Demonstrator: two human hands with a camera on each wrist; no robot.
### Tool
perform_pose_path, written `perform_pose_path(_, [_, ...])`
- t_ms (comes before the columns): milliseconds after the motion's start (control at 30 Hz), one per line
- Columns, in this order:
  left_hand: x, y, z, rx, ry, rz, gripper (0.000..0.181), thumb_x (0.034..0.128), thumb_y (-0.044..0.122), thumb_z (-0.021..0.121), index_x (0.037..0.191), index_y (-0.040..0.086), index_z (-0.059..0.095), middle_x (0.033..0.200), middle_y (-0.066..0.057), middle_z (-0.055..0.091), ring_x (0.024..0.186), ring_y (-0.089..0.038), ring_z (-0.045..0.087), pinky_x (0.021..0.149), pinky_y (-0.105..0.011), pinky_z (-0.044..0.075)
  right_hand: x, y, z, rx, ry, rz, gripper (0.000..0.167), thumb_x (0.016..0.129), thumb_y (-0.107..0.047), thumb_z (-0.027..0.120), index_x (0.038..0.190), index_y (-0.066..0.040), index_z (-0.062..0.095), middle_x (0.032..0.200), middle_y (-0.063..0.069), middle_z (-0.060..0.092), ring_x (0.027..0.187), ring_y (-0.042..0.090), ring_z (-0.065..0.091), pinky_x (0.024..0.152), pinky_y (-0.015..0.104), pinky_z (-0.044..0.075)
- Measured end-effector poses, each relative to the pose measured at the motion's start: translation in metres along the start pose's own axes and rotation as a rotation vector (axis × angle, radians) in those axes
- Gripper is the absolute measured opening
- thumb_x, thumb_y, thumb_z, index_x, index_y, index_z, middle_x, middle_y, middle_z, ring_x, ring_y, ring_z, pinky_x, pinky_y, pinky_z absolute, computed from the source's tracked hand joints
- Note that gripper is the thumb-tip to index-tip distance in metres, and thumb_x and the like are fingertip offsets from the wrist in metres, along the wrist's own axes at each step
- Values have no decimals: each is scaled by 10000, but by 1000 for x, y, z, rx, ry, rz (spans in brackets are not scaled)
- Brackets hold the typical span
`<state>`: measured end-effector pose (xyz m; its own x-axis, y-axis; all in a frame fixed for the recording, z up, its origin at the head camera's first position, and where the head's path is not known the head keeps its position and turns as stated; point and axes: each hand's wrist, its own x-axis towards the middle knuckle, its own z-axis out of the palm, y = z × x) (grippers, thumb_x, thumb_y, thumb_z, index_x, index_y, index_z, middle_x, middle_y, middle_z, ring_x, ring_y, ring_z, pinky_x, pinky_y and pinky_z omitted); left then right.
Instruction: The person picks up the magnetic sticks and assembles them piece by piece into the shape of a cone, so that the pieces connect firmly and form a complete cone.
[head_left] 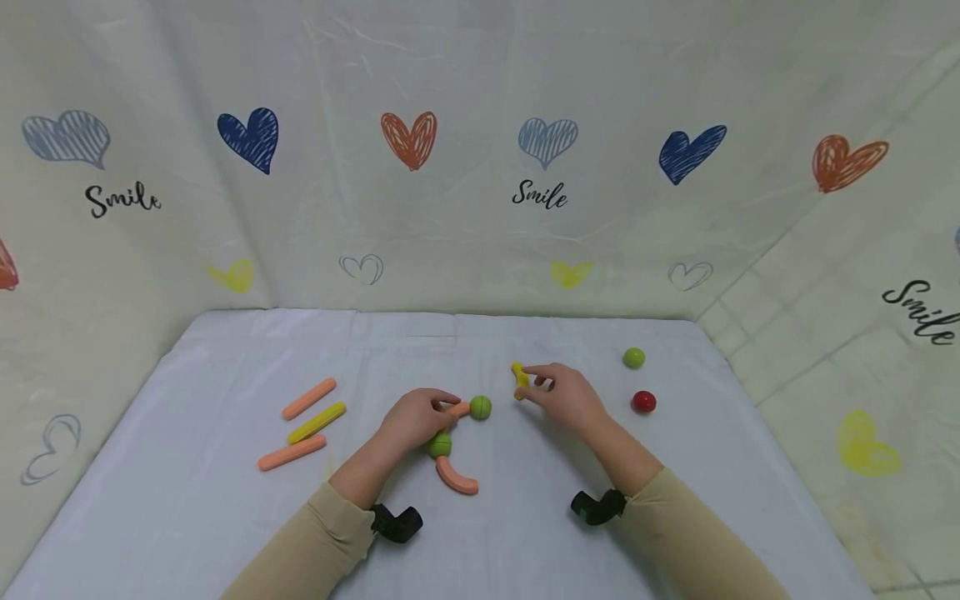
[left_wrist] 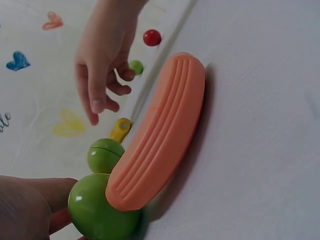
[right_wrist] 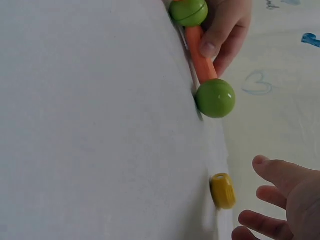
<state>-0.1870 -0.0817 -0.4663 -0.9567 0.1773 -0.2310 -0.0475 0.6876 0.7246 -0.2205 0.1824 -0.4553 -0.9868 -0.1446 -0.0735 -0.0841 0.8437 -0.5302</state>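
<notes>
Left hand [head_left: 417, 419] pinching a straight orange stick [head_left: 458, 409], thumb and fingers closed on its sides. Stick runs between two green balls: far ball [head_left: 481, 407] at one end, near ball [head_left: 440, 445] at the other. Left fingers also right against the near ball, going by the left wrist view. Curved orange piece [head_left: 456, 477] meets the near ball and bends away toward the person, lying on the table [head_left: 517, 542], which has a white cover.

Right hand [head_left: 566, 400] over at the waisted yellow piece [head_left: 520, 378], to the right of the far ball and apart from it. Thumb and fingers spread, partly bent, on either side of the piece; gap shows in the right wrist view, no grip I can see. Whether a fingertip touches, can't tell.

Left part of table, three straight sticks side by side, slanted: upper orange stick [head_left: 309, 398], yellow stick [head_left: 317, 423], lower orange stick [head_left: 292, 453]. Right part: small green ball [head_left: 633, 358] with red ball [head_left: 644, 402] nearer the person. Tan sleeves [head_left: 318, 542], black wrist cameras [head_left: 397, 523]. Pale backdrop [head_left: 465, 50] behind, printed hearts and "Smile".
</notes>
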Motion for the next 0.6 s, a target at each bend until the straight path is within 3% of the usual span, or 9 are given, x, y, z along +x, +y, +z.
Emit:
perform_pose_path(267, [0,0,0,-2,-3,-1,316,868,240,736,1184,217,734,1056,-30,656,838,-169,562,711,-326,459,10,11,1,45,-19,25,524,886,-417,734,1342,-176,644,1077,52,639,942,225,570,736,337,478])
perform_pose_path(600, [-1,2,0,-4,3,-13,311,874,235,740,1184,213,734,1027,-23,652,813,-165,558,693,-318,456,22,3,9,84,-40,95,539,893,-377,729,1360,-130,621,1059,56,632,1006,246,540,857,403,461])
